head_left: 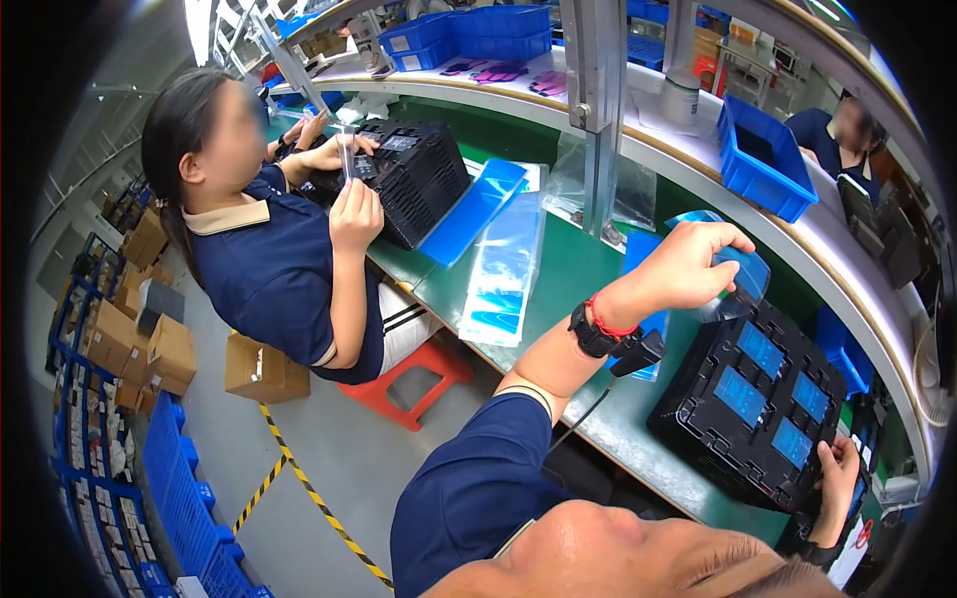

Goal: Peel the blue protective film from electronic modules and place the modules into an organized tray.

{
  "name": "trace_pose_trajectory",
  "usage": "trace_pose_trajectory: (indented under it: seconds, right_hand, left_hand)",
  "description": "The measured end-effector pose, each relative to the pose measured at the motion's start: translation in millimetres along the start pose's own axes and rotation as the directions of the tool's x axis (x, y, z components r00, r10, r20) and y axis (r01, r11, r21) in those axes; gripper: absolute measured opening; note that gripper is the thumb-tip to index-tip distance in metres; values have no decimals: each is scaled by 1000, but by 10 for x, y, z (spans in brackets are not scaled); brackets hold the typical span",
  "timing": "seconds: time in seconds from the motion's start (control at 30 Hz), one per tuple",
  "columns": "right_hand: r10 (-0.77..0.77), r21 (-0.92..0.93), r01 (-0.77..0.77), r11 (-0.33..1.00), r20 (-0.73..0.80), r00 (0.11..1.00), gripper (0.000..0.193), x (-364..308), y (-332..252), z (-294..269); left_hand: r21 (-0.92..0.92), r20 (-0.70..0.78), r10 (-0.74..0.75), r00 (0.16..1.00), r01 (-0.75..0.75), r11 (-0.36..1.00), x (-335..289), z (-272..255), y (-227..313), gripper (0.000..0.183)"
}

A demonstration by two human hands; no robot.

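My left hand [698,261] is raised over the far left corner of a black plastic case [743,453]. Its thumb and forefinger pinch a see-through bluish film [746,271], which hangs in front of the bench's back edge. Several blue film-covered rectangles [740,397] show on the case's upper face. At the case's near right side, my right hand [839,483] grips the edge, fingers on the rim. A black strap device [593,331] with a red band sits on my left wrist, and close by is a black corded piece [638,351].
Blue film sheets [474,214] and a clear bag of sheets [503,269] lie left on the green bench. A co-worker [269,229] handles another black case [419,179]. A metal post [598,120] and a blue bin [763,159] stand beyond; red scissors [864,534] lie right.
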State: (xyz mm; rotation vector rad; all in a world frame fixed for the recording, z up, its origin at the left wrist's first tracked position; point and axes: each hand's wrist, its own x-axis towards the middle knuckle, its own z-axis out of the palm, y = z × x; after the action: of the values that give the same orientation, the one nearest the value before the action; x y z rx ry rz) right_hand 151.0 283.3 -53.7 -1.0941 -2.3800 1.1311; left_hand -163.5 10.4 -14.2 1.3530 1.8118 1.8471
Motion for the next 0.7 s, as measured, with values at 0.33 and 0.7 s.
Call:
trace_pose_trajectory:
  seconds: [0.33, 0.7]
  right_hand:
    - [-124, 636, 173, 752, -121, 985, 41, -174, 225, -111]
    - [64, 757, 375, 535, -478, 876, 35, -1022, 553, -520]
  left_hand:
    - [-89, 40, -35, 999, 39, 995, -27, 79, -2, 27]
    - [-57, 21, -8, 1000, 9, 998, 61, -62, -241, 31]
